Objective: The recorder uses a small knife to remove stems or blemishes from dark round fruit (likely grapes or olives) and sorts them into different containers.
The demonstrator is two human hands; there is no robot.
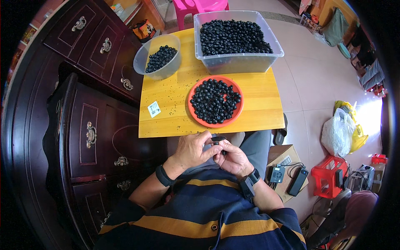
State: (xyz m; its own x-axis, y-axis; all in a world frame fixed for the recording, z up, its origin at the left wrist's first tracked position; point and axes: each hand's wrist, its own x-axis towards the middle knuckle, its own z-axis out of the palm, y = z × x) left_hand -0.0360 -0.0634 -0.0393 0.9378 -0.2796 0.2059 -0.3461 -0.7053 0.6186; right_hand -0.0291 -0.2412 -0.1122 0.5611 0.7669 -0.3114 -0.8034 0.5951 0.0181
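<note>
My two hands meet in front of the table's near edge, above my lap. My left hand [188,151] is closed, its thumb and fingers pinching at a dark, narrow oval piece [218,138] whose kind I cannot make out. My right hand [234,161] is closed too, its fingertips around small black beads [224,152], partly hidden by the fingers. Just beyond my hands, an orange-red plate [193,113] on the table holds many round black beads [213,100] with holes.
The yellow wooden table [258,114] also carries a large clear bin [246,65] and a round clear tub [141,62], both holding black beads. A white label [154,109] and dark crumbs lie at left. Dark drawers [89,133] stand left; a cardboard box [283,156] is at right.
</note>
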